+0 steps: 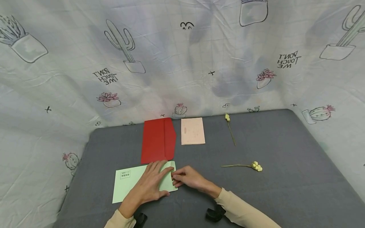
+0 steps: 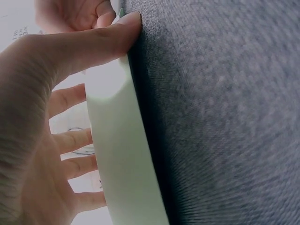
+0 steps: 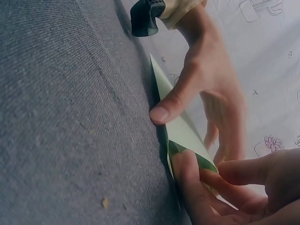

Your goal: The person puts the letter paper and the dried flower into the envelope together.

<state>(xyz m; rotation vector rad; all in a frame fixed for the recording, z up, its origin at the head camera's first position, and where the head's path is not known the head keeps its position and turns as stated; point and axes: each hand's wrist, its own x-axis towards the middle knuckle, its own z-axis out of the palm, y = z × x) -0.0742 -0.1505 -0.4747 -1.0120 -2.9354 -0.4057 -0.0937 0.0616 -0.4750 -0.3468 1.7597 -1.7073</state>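
A pale green envelope (image 1: 129,185) with a small printed box near its left end lies on the grey cloth. My left hand (image 1: 149,183) is spread across its right half, fingers fairly straight, and the thumb is at the near edge, as the left wrist view shows. At the envelope's right end, my right hand (image 1: 191,179) pinches the edge of its mouth. In the right wrist view, the mouth of the envelope (image 3: 180,131) gapes a little, and some right-hand fingers (image 3: 188,171) reach into it. What lies inside is hidden.
Beyond the green envelope lies a red envelope (image 1: 154,139), its flap side to the right. A pinkish card (image 1: 193,131) is beside it. Two dried yellow flower stems, one upright in view (image 1: 231,134) and one sideways (image 1: 242,165), lie farther right. Patterned cloth stands behind the table.
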